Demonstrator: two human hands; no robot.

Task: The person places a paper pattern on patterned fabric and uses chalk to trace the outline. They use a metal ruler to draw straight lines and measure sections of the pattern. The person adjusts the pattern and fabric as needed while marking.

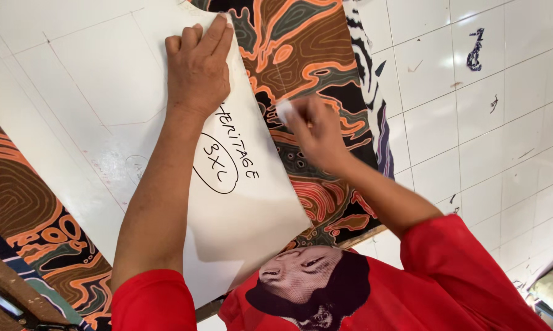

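My left hand (198, 68) lies flat, fingers together, pressing on a white paper pattern piece (245, 208) that carries black handwriting and a drawn oval. The paper rests on a fabric (301, 49) printed with orange, black and green swirls. My right hand (316, 132) is blurred just beyond the paper's right edge, over the fabric. Its fingers pinch a small white piece of chalk (284, 111) held against the cloth. Both arms reach in from the bottom, with red sleeves.
More white pattern paper with faint pencil lines (74, 67) covers the upper left. The same swirl fabric (25, 208) shows at the lower left. The wooden table edge (365, 236) runs past my right forearm, and a white tiled floor (485, 122) lies to the right.
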